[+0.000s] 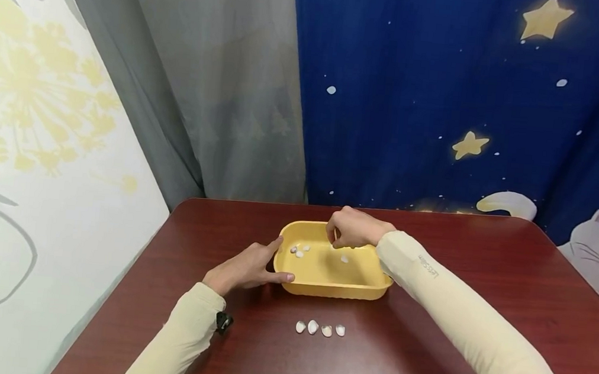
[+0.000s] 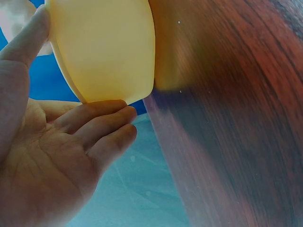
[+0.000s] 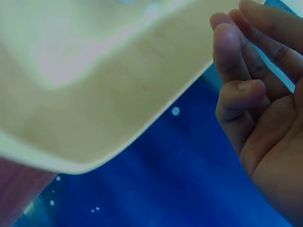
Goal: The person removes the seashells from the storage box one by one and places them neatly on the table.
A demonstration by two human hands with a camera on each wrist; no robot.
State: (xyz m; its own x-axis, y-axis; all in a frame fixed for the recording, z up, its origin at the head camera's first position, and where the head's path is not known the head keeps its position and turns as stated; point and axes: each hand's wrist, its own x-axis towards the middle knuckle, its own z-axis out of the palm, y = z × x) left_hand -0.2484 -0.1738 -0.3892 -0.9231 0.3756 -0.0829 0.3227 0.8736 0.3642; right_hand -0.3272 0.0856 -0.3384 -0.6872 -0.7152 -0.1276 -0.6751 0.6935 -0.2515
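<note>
A shallow yellow plastic basin [image 1: 334, 284] stands on the table. Against its left end lies my left hand [image 1: 249, 267], thumb at the near left corner and fingers along the end wall; the left wrist view shows the fingers bent against the basin's outer wall [image 2: 104, 52]. My right hand [image 1: 356, 227] hovers over the basin's far side, fingers pointing down and curled. A pale speck shows by its fingertips, but whether they pinch a shell is unclear; in the right wrist view the fingertips [image 3: 227, 40] come close together. Inside the basin are several small white shells [image 1: 299, 254].
Four-sided dark red wooden table [image 1: 457, 337] beneath everything. In front of the basin, several white shells [image 1: 313, 327] lie in a short row. A grey curtain [image 1: 244, 87] and a blue starry curtain [image 1: 403, 101] hang behind; a patterned white wall [image 1: 36, 199] borders the left.
</note>
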